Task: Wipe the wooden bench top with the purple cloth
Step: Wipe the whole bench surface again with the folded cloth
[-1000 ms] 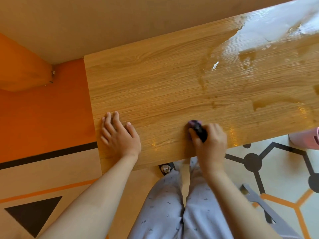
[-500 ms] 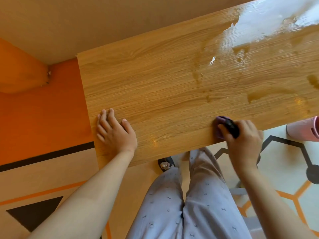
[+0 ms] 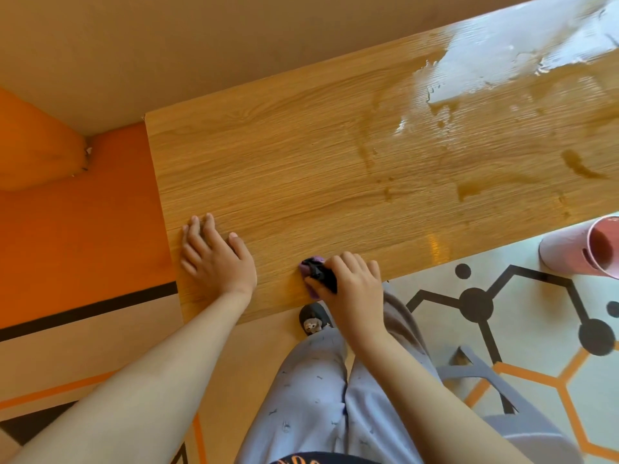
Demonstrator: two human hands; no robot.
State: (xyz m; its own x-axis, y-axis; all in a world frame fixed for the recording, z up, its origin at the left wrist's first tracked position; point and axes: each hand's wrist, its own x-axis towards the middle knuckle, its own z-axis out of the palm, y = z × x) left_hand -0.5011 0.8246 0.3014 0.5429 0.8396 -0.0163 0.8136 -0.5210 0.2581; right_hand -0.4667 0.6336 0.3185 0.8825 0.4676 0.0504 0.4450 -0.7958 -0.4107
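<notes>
The wooden bench top runs from the left corner up to the right, with wet streaks and a shiny wet patch at its far right. My right hand is closed on the bunched purple cloth, pressing it on the bench near the front edge. Only a small purple and dark part of the cloth shows past my fingers. My left hand lies flat with fingers spread on the bench's near left corner, a short way left of the cloth.
A pink cup-like container stands on the patterned floor just past the bench's front edge at right. An orange wall panel borders the bench's left end. My legs in light trousers and a slipper are below the bench edge.
My right hand swept the cloth right along the front edge, then back left toward my left hand. My left hand stayed flat on the corner.
</notes>
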